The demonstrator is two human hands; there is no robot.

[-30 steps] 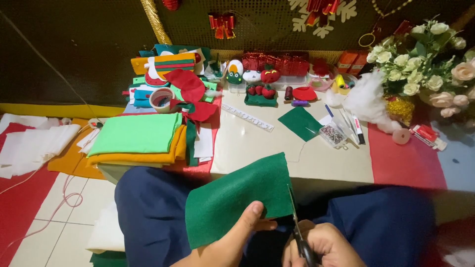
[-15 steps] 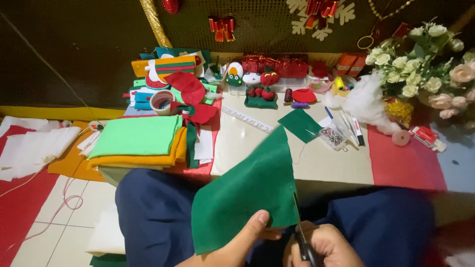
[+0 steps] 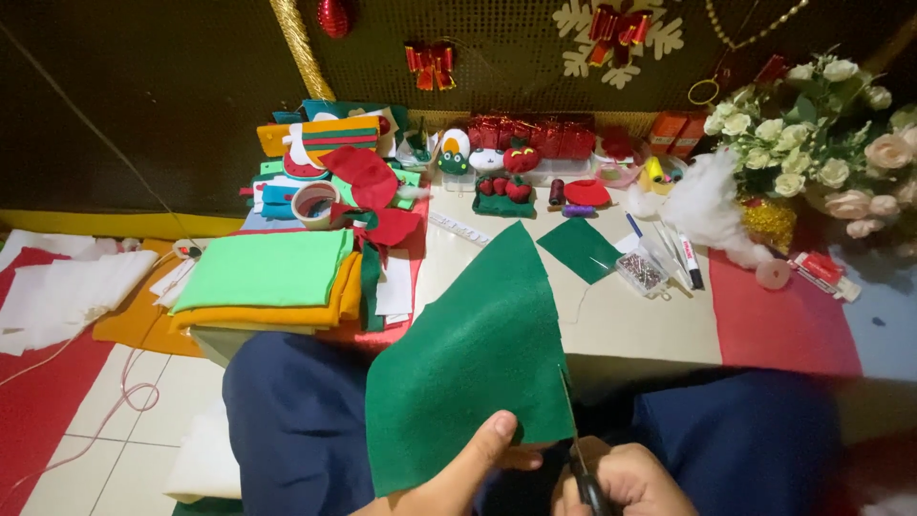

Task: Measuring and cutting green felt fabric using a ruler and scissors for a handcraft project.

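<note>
Holding dark green felt sheet [image 3: 468,363] — upright, left hand [image 3: 458,473], scissors [image 3: 578,449] at its edge

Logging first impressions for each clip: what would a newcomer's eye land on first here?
The big dark green felt sheet, front and centre, pinched by the left hand while the right hand works scissors along its right edge. Behind it, the low table carries stacked light green and orange felt on the left, and white flowers far right.

Two green felt pieces [image 3: 468,373], one scissors [image 3: 578,449]
</note>
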